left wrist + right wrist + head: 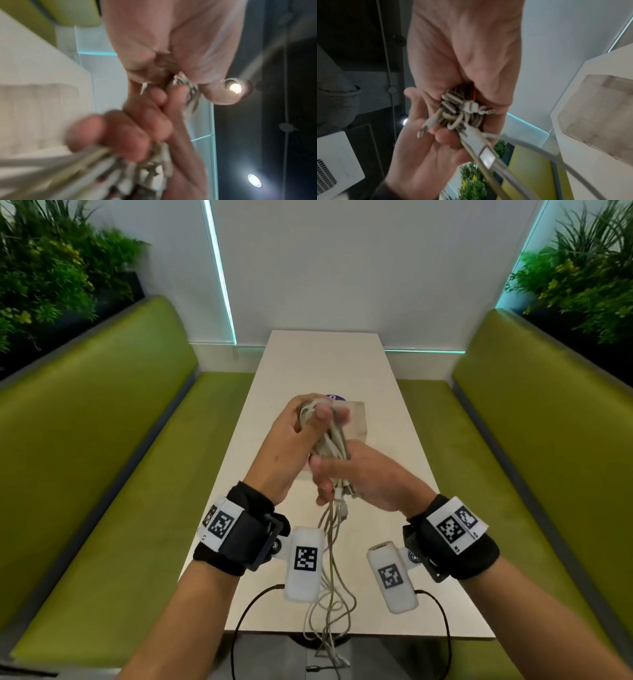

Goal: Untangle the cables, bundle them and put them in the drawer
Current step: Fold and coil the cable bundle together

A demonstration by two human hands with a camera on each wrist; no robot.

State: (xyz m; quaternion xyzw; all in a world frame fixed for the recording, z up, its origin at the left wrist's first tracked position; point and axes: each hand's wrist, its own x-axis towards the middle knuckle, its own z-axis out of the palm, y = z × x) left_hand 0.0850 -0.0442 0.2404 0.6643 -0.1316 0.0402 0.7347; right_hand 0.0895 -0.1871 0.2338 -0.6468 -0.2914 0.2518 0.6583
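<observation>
The left hand (294, 436), at the centre of the head view, is curling its fingers and thumb around the upper end of the cables (330, 446), gripping the gathered loops. Just below and to the right, the right hand (363, 477) is closing round the lower end of the same bunch, thumb across the strands. In the right wrist view several white plugs (471, 106) are poking out of the grip. Both hands are holding the cables in the air above the pale counter (404, 419). Loose tails are hanging down between the wrists, past the counter's near edge at the bottom of the frame.

Beyond the hands, a translucent box (356, 419) is standing on the counter; it is probably the drawer unit, though whether it is open cannot be told.

By the look of it the bundling step is under way, not finished. The next move likely calls for drawing up the dangling tails and winding them into the bunch, keeping both grips firm so the loops do not spring apart.
</observation>
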